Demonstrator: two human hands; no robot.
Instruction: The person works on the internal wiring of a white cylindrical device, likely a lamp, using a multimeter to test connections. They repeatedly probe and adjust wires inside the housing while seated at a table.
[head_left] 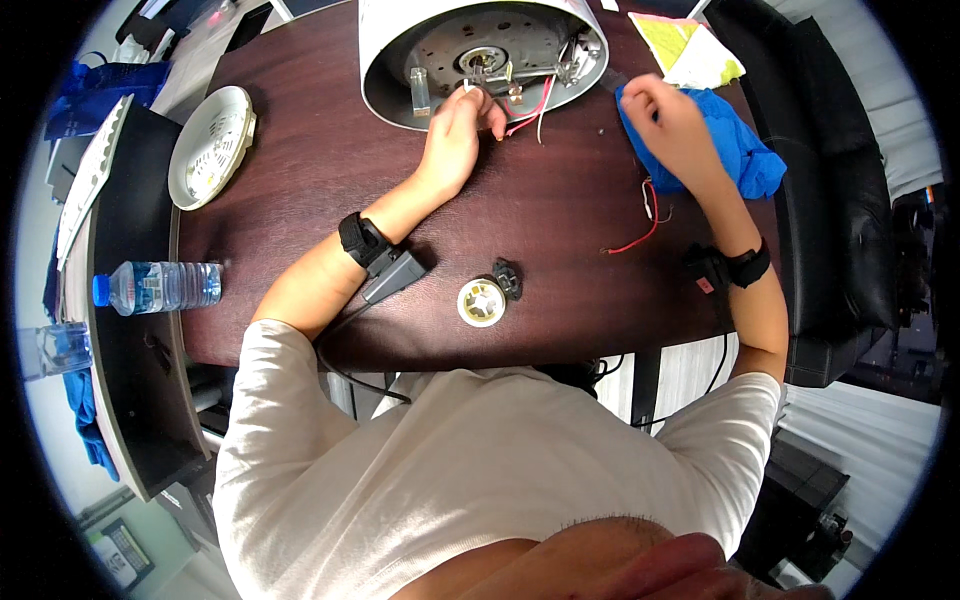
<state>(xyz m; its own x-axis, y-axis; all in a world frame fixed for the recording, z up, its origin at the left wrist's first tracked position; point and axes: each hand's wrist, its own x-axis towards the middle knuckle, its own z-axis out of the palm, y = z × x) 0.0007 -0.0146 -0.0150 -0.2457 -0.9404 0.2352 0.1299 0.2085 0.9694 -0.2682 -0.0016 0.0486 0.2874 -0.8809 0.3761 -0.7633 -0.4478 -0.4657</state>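
Hands well apart: your left hand (455, 135) is at the lower rim of the white housing (378, 60), fingers bent close together; can't tell whether they pinch anything. Your right hand (675, 125) is loosely curled above the blue cloth (738, 150); can't tell if it grips or touches anything.

Housing sits at the far middle of the counter (330, 100), hollow side facing you, metal parts inside. Red and white wires (546, 97) hang out of its mouth, just right of your left hand. Loose red wire (630, 241) lies nearer you, below your right hand.

Yellow-and-white packet (690, 50) is beyond the cloth. Small round piece (482, 303) is between your forearms, black clump (508, 279) just beside it. White slotted cover (212, 150) is far left, blue-capped bottle (165, 288) nearer you at the left edge. Black couch (835, 200) stands right of the counter.
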